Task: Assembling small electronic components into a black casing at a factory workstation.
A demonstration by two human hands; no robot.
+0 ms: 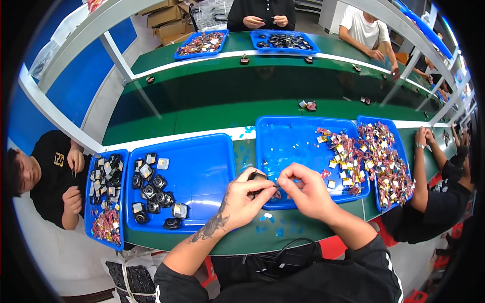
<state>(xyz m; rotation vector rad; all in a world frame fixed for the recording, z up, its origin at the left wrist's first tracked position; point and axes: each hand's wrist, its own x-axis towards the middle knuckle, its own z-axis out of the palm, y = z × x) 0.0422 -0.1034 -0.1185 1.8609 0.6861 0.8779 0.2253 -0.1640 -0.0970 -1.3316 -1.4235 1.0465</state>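
My left hand (245, 197) grips a small black plastic housing (257, 178), mostly covered by the fingers. Close against it, my right hand (307, 191) pinches with thumb and forefinger; whatever is between those fingertips is too small to make out. Both hands are over the near left edge of a blue tray (288, 121), whose right side holds a heap of small reddish parts with white and yellow squares (346, 156). To the left, another blue tray (212, 144) holds several black housings with round lens-like fronts (150, 192).
At the right, a narrow blue tray (386, 166) is full of the reddish parts. A far-left tray (121, 156) holds housings and reddish parts. Blue film scraps (279, 232) lie on the green bench. Beyond runs a green belt (202, 91) with scattered parts. Co-workers sit left, right and opposite.
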